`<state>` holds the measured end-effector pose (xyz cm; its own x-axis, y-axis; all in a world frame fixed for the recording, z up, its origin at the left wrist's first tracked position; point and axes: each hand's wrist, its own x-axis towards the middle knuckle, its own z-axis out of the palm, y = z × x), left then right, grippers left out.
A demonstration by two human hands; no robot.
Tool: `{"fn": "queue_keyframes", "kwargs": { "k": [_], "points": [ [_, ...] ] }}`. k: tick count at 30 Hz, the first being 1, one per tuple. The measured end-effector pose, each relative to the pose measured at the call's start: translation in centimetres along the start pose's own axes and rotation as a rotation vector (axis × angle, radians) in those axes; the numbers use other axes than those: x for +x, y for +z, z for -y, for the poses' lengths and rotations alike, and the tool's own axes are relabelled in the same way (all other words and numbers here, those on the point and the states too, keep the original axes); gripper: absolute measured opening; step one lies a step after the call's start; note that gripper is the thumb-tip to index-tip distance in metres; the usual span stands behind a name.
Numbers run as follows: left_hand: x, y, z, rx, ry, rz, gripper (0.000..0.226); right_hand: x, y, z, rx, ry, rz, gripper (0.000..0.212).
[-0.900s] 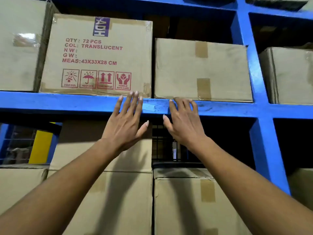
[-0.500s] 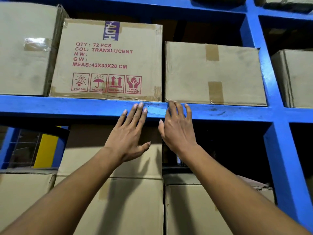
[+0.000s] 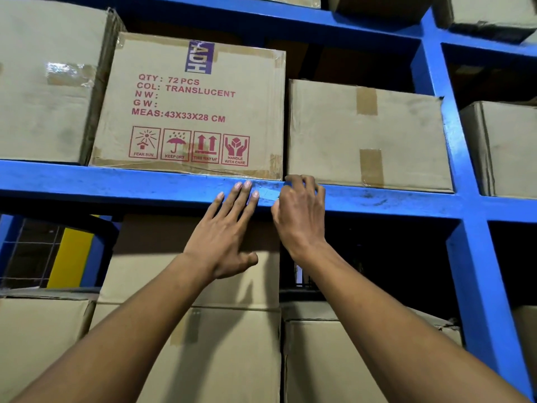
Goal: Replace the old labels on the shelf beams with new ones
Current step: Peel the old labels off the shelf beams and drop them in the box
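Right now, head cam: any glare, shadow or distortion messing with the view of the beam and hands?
Head view: wide-angle bend bows the shelf beam and tilts the upright; glare only on the tape patch at upper left; forearm shadows fall on the lower boxes; left hand and right hand are sharp and evenly lit.

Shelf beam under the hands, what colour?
Blue, scuffed in spots; the shelf beam shows in the head view.

Blue shelf beam (image 3: 116,184); brown printed box (image 3: 189,106) with red lettering, purple patch.
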<state>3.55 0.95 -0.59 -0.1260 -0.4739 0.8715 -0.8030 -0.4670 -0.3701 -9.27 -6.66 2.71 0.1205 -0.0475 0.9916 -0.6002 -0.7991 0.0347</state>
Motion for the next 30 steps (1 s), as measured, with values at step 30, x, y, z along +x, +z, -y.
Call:
{"fn": "queue_keyframes", "kwargs": {
  "k": [30],
  "points": [
    [-16.9,8.5,-36.8,-0.448,0.462,0.268,0.069,-33.7,-10.6,-23.5,-0.105,0.506,0.51,0.019]
  ]
}}
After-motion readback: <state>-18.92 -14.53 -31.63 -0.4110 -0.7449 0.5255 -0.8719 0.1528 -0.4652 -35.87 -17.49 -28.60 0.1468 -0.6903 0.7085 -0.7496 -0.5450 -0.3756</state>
